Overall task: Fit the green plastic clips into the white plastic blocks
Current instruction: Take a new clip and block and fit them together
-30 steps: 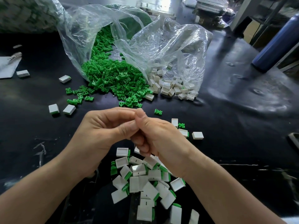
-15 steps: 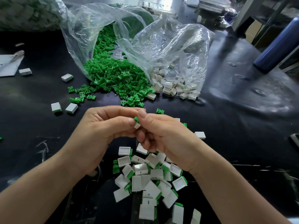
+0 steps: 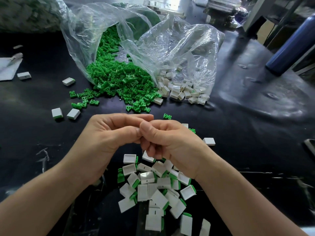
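Observation:
My left hand (image 3: 109,138) and my right hand (image 3: 170,142) meet above the black table, fingers curled and thumbs pressed together. Whatever they pinch is hidden between the fingertips. Below them lies a heap of white blocks with green clips fitted (image 3: 153,188). Loose green clips (image 3: 119,82) spill out of a clear bag at the back. Empty white blocks (image 3: 180,91) lie in the mouth of a second clear bag to the right. A single green clip (image 3: 167,116) sits just beyond my right knuckles.
The crumpled clear bags (image 3: 179,41) stand behind the hands. Stray white blocks lie to the left (image 3: 57,113) and one to the right (image 3: 209,141). A dark blue bottle (image 3: 293,43) stands at the far right. Paper (image 3: 6,70) lies at the left edge.
Half a second ago a small white block with a green clip showed between my thumbs. My fingertips have since closed over it and it is out of sight.

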{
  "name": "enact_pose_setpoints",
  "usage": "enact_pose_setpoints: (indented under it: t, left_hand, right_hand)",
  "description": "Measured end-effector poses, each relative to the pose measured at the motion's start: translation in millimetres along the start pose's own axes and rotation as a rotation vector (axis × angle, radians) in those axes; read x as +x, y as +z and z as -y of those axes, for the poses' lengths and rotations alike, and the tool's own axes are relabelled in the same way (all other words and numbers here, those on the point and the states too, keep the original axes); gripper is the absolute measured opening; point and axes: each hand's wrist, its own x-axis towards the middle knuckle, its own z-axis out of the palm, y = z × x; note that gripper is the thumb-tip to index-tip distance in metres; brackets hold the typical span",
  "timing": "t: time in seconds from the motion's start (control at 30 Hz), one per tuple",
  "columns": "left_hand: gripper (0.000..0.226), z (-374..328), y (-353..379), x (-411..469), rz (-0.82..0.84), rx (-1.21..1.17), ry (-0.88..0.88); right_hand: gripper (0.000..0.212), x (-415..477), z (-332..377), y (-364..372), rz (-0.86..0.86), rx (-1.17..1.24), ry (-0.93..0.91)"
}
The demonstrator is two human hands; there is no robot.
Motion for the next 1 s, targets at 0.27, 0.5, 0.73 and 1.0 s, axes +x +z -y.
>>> enact_pose_setpoints:
  t: [0.27,0.5,0.73,1.0]
  left_hand:
    - [0.025,1.3,0.8,-1.1,-0.012,0.000,0.031]
    - [0.021,2.4,1.1,-0.9,-0.020,-0.014,0.038]
    - [0.021,3.6,0.7,-1.0,-0.023,-0.019,0.045]
    - [0.020,4.6,0.8,-1.1,-0.030,-0.051,0.046]
  right_hand:
    - [0.022,-0.4,-3.1,1.9,-0.027,0.039,-0.064]
    - [0.022,-1.7,-3.0,4.5,-0.065,-0.009,-0.095]
    - [0.022,-2.3,-2.9,5.5,-0.080,-0.028,-0.108]
    - [0.022,-2.7,-2.8,8.5,-0.106,-0.037,-0.126]
